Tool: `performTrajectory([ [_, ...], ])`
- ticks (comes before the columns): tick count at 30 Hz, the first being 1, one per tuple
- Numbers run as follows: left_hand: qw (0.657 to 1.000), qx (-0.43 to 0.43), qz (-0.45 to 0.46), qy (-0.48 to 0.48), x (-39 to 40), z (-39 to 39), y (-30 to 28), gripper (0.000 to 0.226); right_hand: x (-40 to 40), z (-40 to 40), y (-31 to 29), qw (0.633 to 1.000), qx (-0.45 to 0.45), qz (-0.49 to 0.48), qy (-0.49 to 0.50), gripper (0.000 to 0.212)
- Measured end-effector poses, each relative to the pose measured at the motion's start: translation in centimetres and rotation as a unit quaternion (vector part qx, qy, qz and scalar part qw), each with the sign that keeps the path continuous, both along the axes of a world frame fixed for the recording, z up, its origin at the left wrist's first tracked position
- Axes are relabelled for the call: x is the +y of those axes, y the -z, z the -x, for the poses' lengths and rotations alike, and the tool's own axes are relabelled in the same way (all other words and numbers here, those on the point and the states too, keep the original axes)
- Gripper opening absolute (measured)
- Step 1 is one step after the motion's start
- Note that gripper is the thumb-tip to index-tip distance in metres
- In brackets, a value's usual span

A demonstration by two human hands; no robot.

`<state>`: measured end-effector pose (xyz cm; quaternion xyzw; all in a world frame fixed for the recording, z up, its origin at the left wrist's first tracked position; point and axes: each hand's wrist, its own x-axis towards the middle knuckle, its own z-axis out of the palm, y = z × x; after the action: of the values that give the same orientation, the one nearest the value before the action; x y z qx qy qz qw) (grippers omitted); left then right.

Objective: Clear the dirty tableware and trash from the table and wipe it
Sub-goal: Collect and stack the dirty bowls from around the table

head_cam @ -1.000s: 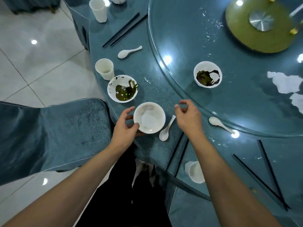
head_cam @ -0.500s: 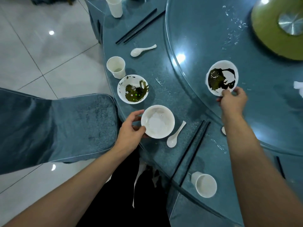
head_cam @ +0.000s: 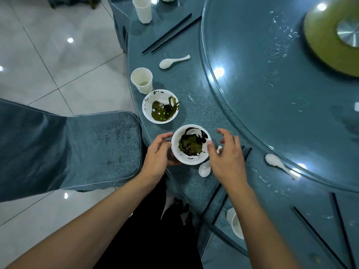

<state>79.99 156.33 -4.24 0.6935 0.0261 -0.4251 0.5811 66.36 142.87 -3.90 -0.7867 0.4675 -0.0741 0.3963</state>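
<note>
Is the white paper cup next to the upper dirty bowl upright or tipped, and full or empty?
Upright: the white paper cup stands on its base, round mouth facing up. Nearly empty: the inner wall shows down to a little pale residue at the bottom.

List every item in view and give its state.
Near bowl: dirty, between both hands.
Far bowl: dirty, upright.
Near cup: upright, nearly empty.
Far cup: upright.
Bottom cup: on its side.
Left hand: cupping the near bowl.
Right hand: open, thumb on the rim.
</note>
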Motion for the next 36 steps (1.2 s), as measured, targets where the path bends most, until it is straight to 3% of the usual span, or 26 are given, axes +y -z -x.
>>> performTrajectory([
  [5,0.999,-0.042,-0.003,0.014,0.4,-0.2,0.6,0.043,0.0,-1.2,1.1,0.998,0.012,-0.036,-0.045,0.027],
  [10,0.997,-0.074,-0.02,-0.015,2.9,-1.4,1.1,0.05,-1.3,-5.5,0.4,0.996,0.063,0.005,-0.069,0.029],
  [12,0.997,-0.077,-0.023,-0.024,3.5,-1.8,1.4,0.051,-2.5,-8.3,0.6,0.996,0.058,-0.024,-0.058,0.028],
  [17,0.995,-0.093,-0.031,-0.016,3.8,-1.9,1.5,0.053,-3.6,-14.6,1.5,0.992,0.071,-0.092,-0.05,0.05],
  [18,0.995,-0.094,-0.033,-0.013,3.8,-1.9,1.4,0.052,-3.5,-15.3,1.8,0.99,0.073,-0.108,-0.046,0.049],
  [20,0.995,-0.092,-0.029,-0.012,3.8,-1.9,1.4,0.051,-3.4,-16.1,2.5,0.989,0.052,-0.134,-0.038,0.026],
  [21,0.996,-0.089,-0.026,-0.011,3.8,-1.9,1.4,0.051,-3.5,-16.2,2.5,0.99,0.038,-0.134,-0.036,0.013],
  [27,0.997,-0.068,-0.016,-0.031,3.9,-2.2,1.4,0.047,-4.4,-11.3,-3.0,0.993,-0.055,-0.107,-0.015,0.012],
  [34,0.998,-0.036,0.006,-0.05,3.5,-2.1,1.0,0.031,-0.4,-3.4,-2.1,0.993,0.005,-0.104,-0.06,0.014],
  [36,0.999,-0.045,0.013,-0.026,3.6,-1.9,0.9,0.034,0.6,-2.7,-1.3,0.995,0.008,-0.088,-0.053,0.027],
])
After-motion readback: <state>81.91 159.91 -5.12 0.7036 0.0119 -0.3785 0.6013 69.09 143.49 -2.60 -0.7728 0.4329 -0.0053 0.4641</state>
